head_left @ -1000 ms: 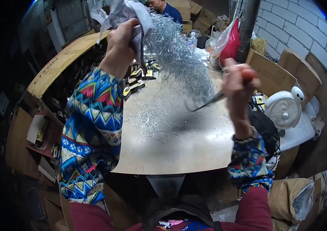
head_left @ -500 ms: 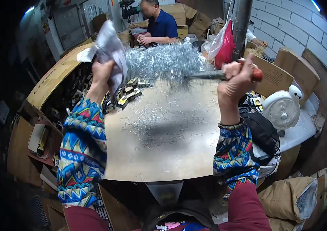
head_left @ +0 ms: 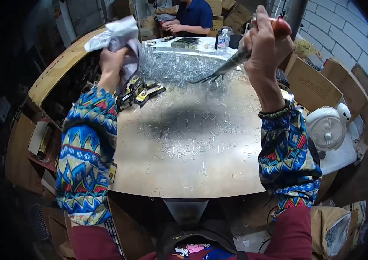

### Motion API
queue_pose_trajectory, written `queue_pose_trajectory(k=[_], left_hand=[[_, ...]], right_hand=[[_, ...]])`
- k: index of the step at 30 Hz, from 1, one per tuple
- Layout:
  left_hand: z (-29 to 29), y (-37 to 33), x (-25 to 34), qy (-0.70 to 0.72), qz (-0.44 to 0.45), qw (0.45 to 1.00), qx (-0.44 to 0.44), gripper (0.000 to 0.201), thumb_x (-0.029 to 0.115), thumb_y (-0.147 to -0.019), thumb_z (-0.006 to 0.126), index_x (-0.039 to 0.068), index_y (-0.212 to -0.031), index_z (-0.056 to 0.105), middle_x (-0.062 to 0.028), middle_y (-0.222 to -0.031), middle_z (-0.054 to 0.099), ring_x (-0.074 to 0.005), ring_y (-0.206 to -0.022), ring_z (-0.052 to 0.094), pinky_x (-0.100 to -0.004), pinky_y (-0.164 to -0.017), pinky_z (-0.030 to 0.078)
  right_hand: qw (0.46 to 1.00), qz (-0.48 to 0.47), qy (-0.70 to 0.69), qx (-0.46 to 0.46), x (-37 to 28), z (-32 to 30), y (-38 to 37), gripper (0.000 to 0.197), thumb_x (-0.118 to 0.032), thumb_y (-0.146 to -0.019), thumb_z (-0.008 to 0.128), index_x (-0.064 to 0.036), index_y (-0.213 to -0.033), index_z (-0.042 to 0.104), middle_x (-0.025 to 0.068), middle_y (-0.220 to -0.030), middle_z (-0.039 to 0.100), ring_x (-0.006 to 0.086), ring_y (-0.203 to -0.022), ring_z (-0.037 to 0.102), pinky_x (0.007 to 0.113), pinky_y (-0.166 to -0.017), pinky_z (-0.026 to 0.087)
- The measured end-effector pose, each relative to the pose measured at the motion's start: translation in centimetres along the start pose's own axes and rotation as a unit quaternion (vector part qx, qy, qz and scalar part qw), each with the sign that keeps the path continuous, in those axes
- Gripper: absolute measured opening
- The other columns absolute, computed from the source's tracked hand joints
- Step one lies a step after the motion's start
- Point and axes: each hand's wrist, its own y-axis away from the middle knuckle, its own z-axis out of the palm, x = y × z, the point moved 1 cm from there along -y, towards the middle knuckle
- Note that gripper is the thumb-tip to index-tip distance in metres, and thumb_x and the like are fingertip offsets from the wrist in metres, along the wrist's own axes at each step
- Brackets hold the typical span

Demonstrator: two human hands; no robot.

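Observation:
My left hand (head_left: 112, 64) is closed on a crumpled whitish-lilac bag or cloth (head_left: 122, 34), held upright at the left end of a heap of thin silver wire pieces (head_left: 171, 65). My right hand (head_left: 267, 54) is raised on the right, wrapped round the red handle of a hand fork (head_left: 231, 64). The fork's dark prongs point down and left, over the heap's right part; whether they touch it I cannot tell. Many loose bent wire pieces (head_left: 188, 149) lie scattered across the pale tabletop (head_left: 140, 182). Small black-and-yellow boxes (head_left: 149, 93) sit below my left hand.
A large cardboard box (head_left: 41, 84) of small dark boxes borders the table's left. To the right stand a white fan (head_left: 326, 130) and cardboard sheets (head_left: 316, 86). A clear bottle (head_left: 223, 40) is behind the heap. Beyond sits a person in a blue shirt (head_left: 196, 18).
My right hand has risen, and the fork now slants down with its prongs in sight. The heap looks lower and more of the far table shows. My view has shifted slightly.

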Motion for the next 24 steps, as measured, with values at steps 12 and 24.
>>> queue_pose_trajectory(k=[12, 24], left_hand=[[0.7, -1.9, -0.4, 0.079, 0.166, 0.978, 0.1, 0.055, 0.038, -0.071, 0.08, 0.003, -0.111, 0.066, -0.0183, -0.104, 0.07, -0.0327, -0.098, 0.067, -0.0367, -0.088, 0.051], [5.3, 0.1, 2.2, 0.002, 0.15, 0.989, -0.019, 0.043, 0.033, -0.084, 0.071, 0.005, -0.116, 0.066, -0.0132, -0.106, 0.071, -0.021, -0.094, 0.069, -0.0316, -0.082, 0.054]], right_hand=[[0.993, -0.077, -0.06, 0.065, -2.8, 2.7, -1.0, 0.023, -0.009, -0.093, 0.064, -0.0098, -0.073, 0.054, -0.005, -0.047, 0.041, 0.004, -0.034, 0.034, 0.023, -0.033, 0.028], [0.984, -0.142, 0.011, -0.103, -1.6, 2.3, -1.8, 0.022, -0.005, -0.09, 0.067, -0.0092, -0.071, 0.057, -0.0032, -0.049, 0.048, 0.0044, -0.033, 0.038, 0.022, -0.031, 0.027]])
